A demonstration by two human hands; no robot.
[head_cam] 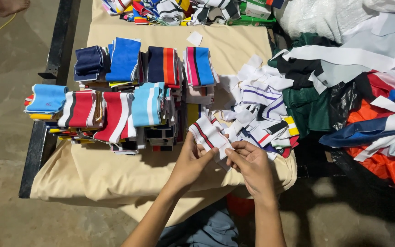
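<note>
Beige-draped table [115, 169]; both hands' fingers, left hand [190, 160] and right hand [251, 165], pinch a white striped band [209, 133] (its lower edge hidden).

Green and white box [256, 13] at the table's [115, 174] far edge

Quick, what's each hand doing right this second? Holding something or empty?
Left hand: closed on the white knit band with dark and red stripes.
Right hand: fingers pinching the near end of the same band.
</note>
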